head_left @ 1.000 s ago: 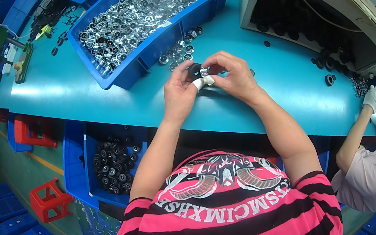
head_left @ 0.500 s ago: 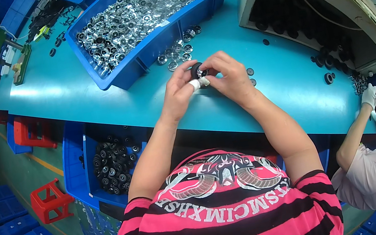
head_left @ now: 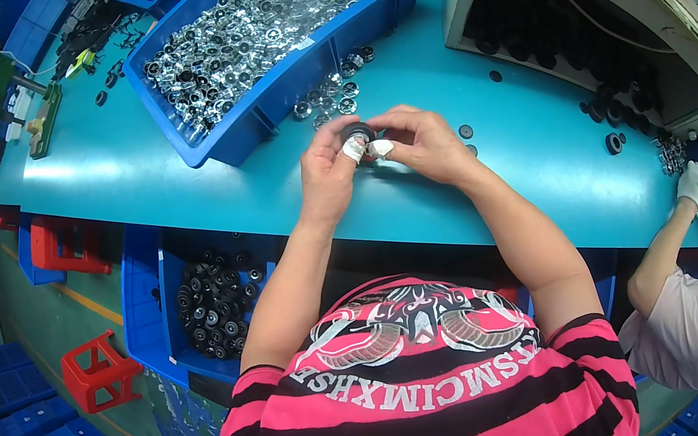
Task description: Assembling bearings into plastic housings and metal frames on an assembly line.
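Between my two hands, over the near part of the turquoise table, is a small black wheel with a shiny centre. My left hand closes on its left side, the white-wrapped thumb against the near face. From the right, my right hand grips the same wheel with curled fingers and a white-wrapped thumb. My fingers cover much of the wheel. Just beyond them lie several loose silver wheel hubs. A few small dark discs rest to the right of my right hand.
A blue bin full of shiny hubs stands beyond my hands. At the right, a beige box-like machine has black wheels inside and before it. Below the table's left edge, a blue crate holds black wheels. A co-worker's gloved hand is far right.
The wheel has tilted and shifted slightly left in my hands. My thumbs have moved up against it, and the right fingers now lie flatter along its far side.
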`<action>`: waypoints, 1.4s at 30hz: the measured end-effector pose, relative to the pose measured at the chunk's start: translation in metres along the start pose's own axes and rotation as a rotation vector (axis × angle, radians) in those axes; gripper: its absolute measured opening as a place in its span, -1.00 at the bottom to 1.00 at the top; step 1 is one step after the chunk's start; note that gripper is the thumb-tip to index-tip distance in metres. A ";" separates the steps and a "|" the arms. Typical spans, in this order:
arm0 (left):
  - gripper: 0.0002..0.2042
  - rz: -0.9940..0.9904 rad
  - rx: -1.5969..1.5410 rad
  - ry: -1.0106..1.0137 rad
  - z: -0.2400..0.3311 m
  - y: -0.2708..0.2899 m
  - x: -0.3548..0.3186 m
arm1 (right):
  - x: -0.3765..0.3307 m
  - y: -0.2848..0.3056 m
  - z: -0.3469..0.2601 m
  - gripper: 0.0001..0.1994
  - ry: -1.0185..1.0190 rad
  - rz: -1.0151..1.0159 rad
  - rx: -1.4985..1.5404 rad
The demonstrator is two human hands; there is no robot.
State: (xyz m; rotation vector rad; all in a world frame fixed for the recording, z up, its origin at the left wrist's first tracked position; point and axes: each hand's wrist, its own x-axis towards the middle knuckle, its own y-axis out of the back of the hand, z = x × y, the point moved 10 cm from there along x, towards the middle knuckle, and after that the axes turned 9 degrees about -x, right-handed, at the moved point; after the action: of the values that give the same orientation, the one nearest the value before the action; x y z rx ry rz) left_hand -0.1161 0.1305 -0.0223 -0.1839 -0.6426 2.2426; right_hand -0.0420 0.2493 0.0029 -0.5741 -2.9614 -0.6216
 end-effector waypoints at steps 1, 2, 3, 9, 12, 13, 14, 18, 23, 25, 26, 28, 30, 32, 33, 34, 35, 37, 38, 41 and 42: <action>-0.76 -0.001 0.010 -0.007 0.000 0.001 -0.001 | 0.000 -0.005 0.002 -0.65 -0.019 -0.020 0.017; -0.76 -0.003 0.020 -0.015 -0.001 0.002 -0.001 | -0.002 -0.003 -0.002 -0.70 0.011 0.040 0.045; -0.77 0.012 0.040 -0.016 -0.002 0.005 -0.001 | -0.003 -0.002 -0.007 -0.71 0.030 0.059 0.006; -0.75 0.043 0.130 -0.071 0.002 0.000 -0.003 | -0.005 0.004 -0.012 -0.71 0.032 0.147 -0.056; -0.72 0.005 0.095 -0.009 0.001 -0.004 0.001 | -0.002 0.006 -0.006 -0.70 -0.024 0.116 0.008; -0.72 -0.005 0.109 0.014 0.001 -0.004 0.001 | -0.002 0.006 -0.008 -0.70 -0.028 0.103 0.012; -0.71 -0.015 0.123 0.036 -0.001 -0.004 0.001 | -0.002 0.006 -0.008 -0.70 -0.031 0.090 0.015; -0.76 0.041 0.086 0.026 -0.001 0.004 0.001 | -0.006 -0.001 -0.002 -0.68 0.014 0.089 0.089; -0.79 0.166 0.249 0.032 0.002 0.017 -0.006 | -0.010 -0.008 -0.013 -0.67 0.040 0.071 -0.013; -0.77 0.175 0.320 -0.089 0.011 0.011 -0.006 | -0.010 -0.011 -0.005 -0.67 0.018 0.069 0.021; -0.76 0.164 0.314 -0.090 0.012 0.010 -0.005 | -0.008 -0.012 -0.002 -0.66 0.007 0.067 0.038; -0.74 0.131 0.258 -0.040 0.011 0.010 -0.003 | -0.002 -0.013 0.009 -0.67 -0.125 0.007 0.179; -0.72 0.098 0.183 0.014 0.007 0.009 -0.002 | -0.001 -0.014 0.013 -0.67 -0.250 -0.028 0.282; -0.72 0.082 0.131 0.015 0.006 0.007 -0.001 | 0.000 -0.005 0.007 -0.68 -0.142 0.004 0.245; -0.71 0.075 0.131 0.030 0.004 0.007 -0.001 | 0.001 -0.002 0.004 -0.68 -0.089 0.017 0.228; -0.71 0.067 0.132 0.046 0.003 0.008 0.000 | 0.000 -0.001 0.003 -0.68 -0.071 0.022 0.190; -0.70 0.060 0.132 0.061 0.001 0.008 0.001 | -0.001 0.000 0.002 -0.69 -0.053 0.027 0.152; -0.70 0.082 0.185 0.080 -0.001 0.013 0.001 | -0.002 0.000 -0.001 -0.69 -0.025 0.042 0.088; -0.70 0.093 0.211 0.090 -0.002 0.015 0.001 | -0.003 0.000 -0.002 -0.70 -0.015 0.052 0.060; -0.70 0.125 0.261 0.096 -0.002 0.016 0.001 | -0.002 -0.001 0.000 -0.70 -0.010 0.067 0.084; -0.70 0.124 0.248 0.069 -0.001 0.014 0.001 | -0.001 -0.001 0.000 -0.70 -0.012 0.067 0.108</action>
State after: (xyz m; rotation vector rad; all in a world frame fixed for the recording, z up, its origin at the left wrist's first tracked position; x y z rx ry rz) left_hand -0.1255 0.1232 -0.0299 -0.1793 -0.3195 2.4003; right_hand -0.0417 0.2475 0.0027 -0.6656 -2.9505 -0.4508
